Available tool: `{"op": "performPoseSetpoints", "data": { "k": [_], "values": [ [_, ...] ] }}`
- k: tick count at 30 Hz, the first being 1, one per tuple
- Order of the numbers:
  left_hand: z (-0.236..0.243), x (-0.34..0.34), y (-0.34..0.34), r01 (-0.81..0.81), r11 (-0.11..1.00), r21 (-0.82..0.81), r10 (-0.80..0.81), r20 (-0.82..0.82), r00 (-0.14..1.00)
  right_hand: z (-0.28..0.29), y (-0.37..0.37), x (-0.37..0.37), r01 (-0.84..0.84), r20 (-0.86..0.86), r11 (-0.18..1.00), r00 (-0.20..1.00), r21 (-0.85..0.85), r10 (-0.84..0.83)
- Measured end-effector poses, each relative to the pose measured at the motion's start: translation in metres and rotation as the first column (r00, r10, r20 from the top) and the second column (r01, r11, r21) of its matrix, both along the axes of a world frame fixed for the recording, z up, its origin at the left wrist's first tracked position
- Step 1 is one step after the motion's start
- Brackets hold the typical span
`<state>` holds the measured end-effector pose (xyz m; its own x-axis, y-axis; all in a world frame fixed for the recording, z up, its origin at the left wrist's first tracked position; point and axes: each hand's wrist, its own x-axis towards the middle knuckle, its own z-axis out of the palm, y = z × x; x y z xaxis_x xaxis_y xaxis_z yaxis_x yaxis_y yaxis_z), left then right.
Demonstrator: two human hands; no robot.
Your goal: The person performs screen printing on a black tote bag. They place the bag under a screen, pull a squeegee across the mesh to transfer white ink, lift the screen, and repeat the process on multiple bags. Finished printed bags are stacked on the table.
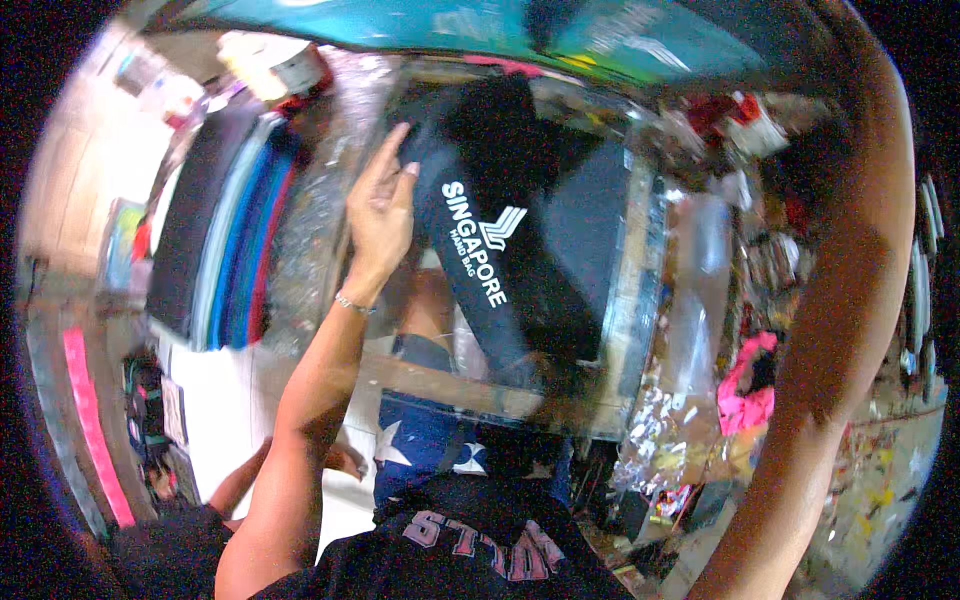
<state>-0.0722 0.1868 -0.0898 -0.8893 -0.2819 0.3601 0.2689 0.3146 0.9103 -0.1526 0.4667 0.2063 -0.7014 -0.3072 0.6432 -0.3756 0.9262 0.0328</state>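
Observation:
A black fabric bag panel (455,215) with fresh-looking white lettering and a striped white emblem lies tilted on a dark flat board (590,270). My left hand (385,210) is at the panel's left edge, index finger stretched out and thumb apart. Whether its fingertips touch the cloth I cannot tell. My right forearm (845,330) runs up the right side of the picture, and its hand is beyond the top rim. Above the board hangs a teal framed sheet (480,25), like a printing screen, tipped up and cut off by the upper edge.
Left of the board stands a stack of folded cloth (225,230) in black, grey, blue and red. A container (300,70) sits behind it. Scraps and a pink cloth (748,385) clutter the right side. Another person's arm (240,480) shows at lower left.

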Motion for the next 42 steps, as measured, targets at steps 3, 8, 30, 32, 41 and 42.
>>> {"op": "performPoseSetpoints", "data": {
  "k": [3,8,30,32,41,42],
  "values": [
    [0.051,0.038,-0.099,-0.311,0.949,-0.057,0.302,-0.124,0.945,0.000,0.015,0.004,-0.033,-0.028,0.998,0.999,0.055,0.034],
    [0.109,0.094,-0.310,-0.478,0.855,0.200,0.508,-0.140,0.850,0.011,0.048,-0.013,-0.120,-0.217,0.906,0.951,0.405,0.222],
    [-0.062,0.048,0.000,0.418,0.454,-0.787,-0.565,0.109,0.818,-0.007,0.056,-0.019,-0.090,-0.033,0.974,0.995,0.208,0.099],
    [-0.070,0.037,0.002,0.492,0.414,-0.766,-0.583,0.192,0.790,0.004,0.051,-0.022,-0.045,-0.002,0.991,0.999,0.127,0.046],
    [-0.063,0.022,0.011,0.517,0.159,-0.841,-0.464,0.399,0.791,0.028,0.006,0.004,-0.017,0.033,0.999,0.999,-0.034,0.019],
    [-0.062,0.023,0.013,0.511,0.178,-0.841,-0.505,0.368,0.781,0.031,0.003,0.007,0.044,0.096,0.998,0.995,-0.033,-0.041]
  ]
}}
